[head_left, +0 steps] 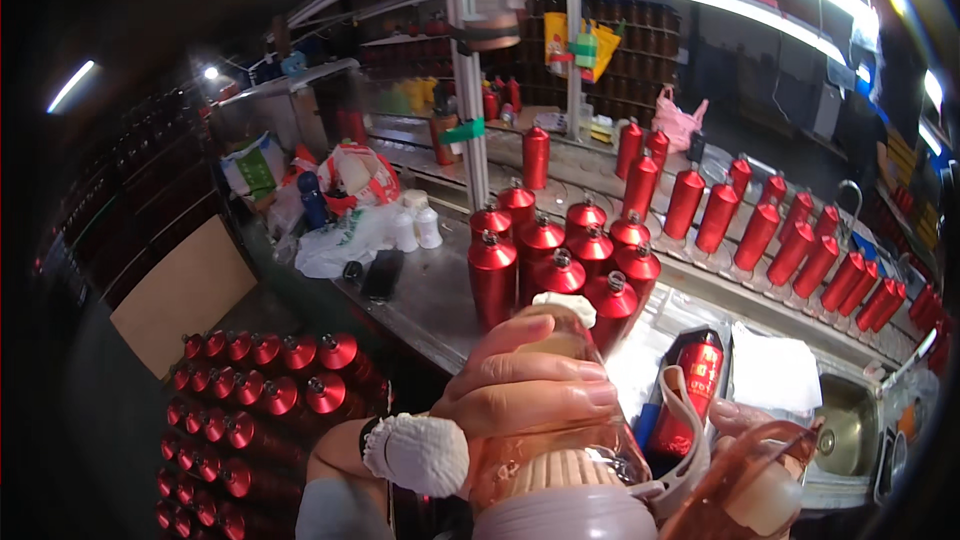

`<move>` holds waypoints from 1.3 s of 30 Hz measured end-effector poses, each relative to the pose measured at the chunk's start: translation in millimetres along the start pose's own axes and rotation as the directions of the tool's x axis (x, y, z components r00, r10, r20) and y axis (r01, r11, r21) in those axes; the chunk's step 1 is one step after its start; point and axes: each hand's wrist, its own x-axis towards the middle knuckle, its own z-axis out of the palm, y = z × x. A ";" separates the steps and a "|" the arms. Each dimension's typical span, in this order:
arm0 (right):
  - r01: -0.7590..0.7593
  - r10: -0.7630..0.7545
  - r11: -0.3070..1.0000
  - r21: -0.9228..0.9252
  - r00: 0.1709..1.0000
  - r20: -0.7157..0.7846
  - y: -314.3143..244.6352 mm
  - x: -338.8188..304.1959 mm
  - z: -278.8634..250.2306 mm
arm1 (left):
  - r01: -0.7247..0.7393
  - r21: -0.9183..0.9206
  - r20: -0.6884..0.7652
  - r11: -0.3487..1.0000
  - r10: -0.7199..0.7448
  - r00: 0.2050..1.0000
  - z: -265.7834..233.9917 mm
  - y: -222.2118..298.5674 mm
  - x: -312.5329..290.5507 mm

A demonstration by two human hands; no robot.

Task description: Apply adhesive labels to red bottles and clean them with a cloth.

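- The left hand (pixel 525 380) is wrapped around a clear pinkish drinking bottle (pixel 560 440), with the fingers lying across its front and a white bandage on the thumb (pixel 418 452).
- The bottle is very close under the camera. Its long axis runs from the lower edge of the picture up and away from the person, and its far end, with a white part on it, points toward the red cans.
- The right hand (pixel 745 418) is low at the right of the bottle. Only some fingers show, touching a clear pinkish lid part (pixel 755 485) with a strap; whether it grips it firmly I cannot tell.
- Just beyond the left hand, a cluster of about ten red metal cans (pixel 560 255) stands upright on the worktop (pixel 425 305), close together, each with a valve on top.
- Beyond the right hand, one row of about nineteen more red cans (pixel 760 230) stands along a conveyor track, going away to the right.
- One red can (pixel 690 385) lies on its side between the two hands, beside a white cloth (pixel 775 370).
- Left of the left hand, below the worktop, many red cans are stacked on their sides (pixel 250 410), the tops facing out; I cannot count them exactly.
- Farther left on the worktop lie one dark phone (pixel 382 275) and some plastic bags (pixel 345 235).
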 end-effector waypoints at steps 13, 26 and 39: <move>-0.195 -0.131 0.602 -0.774 0.932 -0.337 77.9 -74.9 -77.3 | 0.114 -0.965 0.142 -0.235 -0.107 0.984 244.4 0.3 -76.0; -0.379 -0.043 0.628 -0.680 0.856 -0.516 93.4 -140.3 -74.8 | -0.024 0.007 0.289 -1.000 -0.021 0.957 331.1 74.1 -112.8; -0.419 0.036 0.583 -0.696 0.869 -0.493 95.8 -136.4 -81.8 | -0.372 0.573 0.437 -0.730 -0.112 0.892 364.0 -26.2 -172.0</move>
